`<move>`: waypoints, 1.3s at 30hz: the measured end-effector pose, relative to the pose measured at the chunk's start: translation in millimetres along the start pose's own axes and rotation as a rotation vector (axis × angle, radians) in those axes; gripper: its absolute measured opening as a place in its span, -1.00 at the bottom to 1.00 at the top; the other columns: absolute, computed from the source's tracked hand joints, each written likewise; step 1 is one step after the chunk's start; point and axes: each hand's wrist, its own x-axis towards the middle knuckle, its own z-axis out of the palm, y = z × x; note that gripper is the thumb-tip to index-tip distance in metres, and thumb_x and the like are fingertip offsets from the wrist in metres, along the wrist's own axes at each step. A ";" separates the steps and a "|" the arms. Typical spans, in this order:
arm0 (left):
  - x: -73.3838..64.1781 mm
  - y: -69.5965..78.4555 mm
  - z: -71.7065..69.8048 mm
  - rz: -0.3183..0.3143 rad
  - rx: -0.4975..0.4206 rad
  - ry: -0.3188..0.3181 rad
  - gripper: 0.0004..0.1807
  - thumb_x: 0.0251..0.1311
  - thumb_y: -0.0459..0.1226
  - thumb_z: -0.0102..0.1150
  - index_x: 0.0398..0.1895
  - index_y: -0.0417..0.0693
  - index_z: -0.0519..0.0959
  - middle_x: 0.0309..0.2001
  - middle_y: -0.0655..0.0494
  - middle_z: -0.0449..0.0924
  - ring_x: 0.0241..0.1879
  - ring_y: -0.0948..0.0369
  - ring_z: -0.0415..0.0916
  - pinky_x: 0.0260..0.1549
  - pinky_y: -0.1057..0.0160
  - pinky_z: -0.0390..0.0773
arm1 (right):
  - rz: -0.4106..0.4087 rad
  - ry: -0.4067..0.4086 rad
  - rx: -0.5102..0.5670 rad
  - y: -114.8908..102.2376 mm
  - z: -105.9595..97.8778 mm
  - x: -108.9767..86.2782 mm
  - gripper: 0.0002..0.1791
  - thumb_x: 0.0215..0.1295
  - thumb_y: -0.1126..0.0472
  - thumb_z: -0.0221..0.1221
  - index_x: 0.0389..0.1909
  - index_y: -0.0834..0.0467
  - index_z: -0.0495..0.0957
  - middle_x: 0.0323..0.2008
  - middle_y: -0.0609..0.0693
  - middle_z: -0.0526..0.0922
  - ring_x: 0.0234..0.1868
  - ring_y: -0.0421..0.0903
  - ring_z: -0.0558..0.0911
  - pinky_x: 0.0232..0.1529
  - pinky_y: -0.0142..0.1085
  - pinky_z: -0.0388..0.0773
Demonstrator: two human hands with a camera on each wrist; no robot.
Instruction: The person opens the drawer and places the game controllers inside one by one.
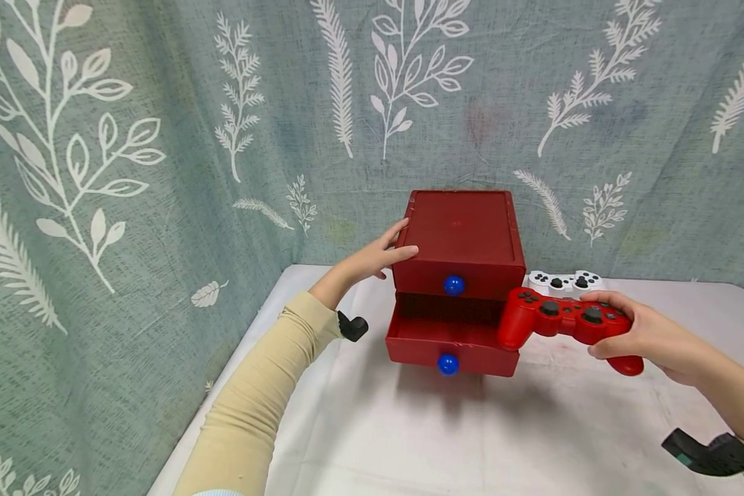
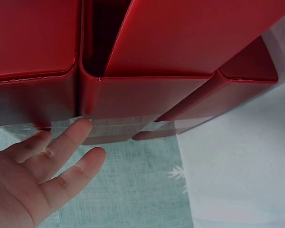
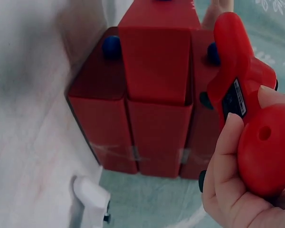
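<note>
A red drawer cabinet point(image 1: 461, 227) stands on the table with a lower drawer point(image 1: 409, 350) pulled out toward me; its inside looks bare where it shows. My left hand point(image 1: 375, 260) is at the cabinet's left side, thumb over the top edge and fingers spread along the side. In the left wrist view the fingers of the left hand point(image 2: 52, 166) are extended beside the red walls. My right hand point(image 1: 645, 334) grips a red game controller point(image 1: 567, 324) by its right end, in front of the cabinet's right side. The controller's left grip overlaps the drawer's right corner in the head view.
A white game controller point(image 1: 567, 281) lies on the white-covered table point(image 1: 359, 427) to the right of the cabinet, partly hidden behind the red one. Blue round knobs point(image 1: 454, 285) stick out from the drawer fronts. A green leaf-patterned curtain point(image 1: 235, 220) hangs behind and at left.
</note>
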 end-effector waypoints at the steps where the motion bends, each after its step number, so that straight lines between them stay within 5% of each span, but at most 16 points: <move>1: -0.2 0.1 0.1 0.000 0.000 0.000 -0.19 0.17 0.15 -0.05 0.39 0.57 -0.26 0.42 0.11 -0.09 0.13 -0.02 0.34 -0.10 -0.04 0.41 | 0.002 -0.007 0.001 -1.7 1.1 0.7 -0.35 0.06 0.26 0.24 0.16 -0.13 0.19 -0.10 0.09 0.46 -0.20 -0.05 0.52 -0.31 -0.10 0.47; 6: -0.9 0.3 0.2 0.001 -0.005 -0.004 -0.20 0.18 0.14 -0.05 0.39 0.56 -0.26 0.41 0.12 -0.06 0.12 -0.02 0.34 -0.10 -0.04 0.41 | 0.002 -0.029 0.009 -9.3 6.3 3.1 -0.24 0.04 0.26 0.25 0.26 0.05 0.12 -0.04 0.18 0.42 -0.17 0.00 0.52 -0.28 -0.09 0.47; 26: -1.4 0.2 0.6 0.011 -0.012 0.001 -0.19 0.17 0.15 -0.05 0.39 0.57 -0.26 0.42 0.13 -0.09 0.16 0.00 0.32 -0.05 -0.11 0.38 | 0.054 -0.129 -0.011 -39.4 35.4 26.6 -0.23 -0.01 0.24 0.24 0.24 0.24 0.10 -0.09 0.22 0.43 -0.27 0.01 0.55 -0.30 -0.09 0.52; 39: -1.0 0.6 1.2 0.013 -0.007 0.004 -0.20 0.20 0.13 -0.06 0.40 0.54 -0.26 0.41 0.13 -0.06 0.11 0.01 0.36 -0.08 -0.09 0.40 | 0.136 -0.169 -0.198 -62.7 45.1 44.7 -0.16 -0.03 0.08 0.27 0.24 0.26 0.10 -0.03 0.21 0.42 -0.17 0.00 0.49 -0.35 -0.18 0.54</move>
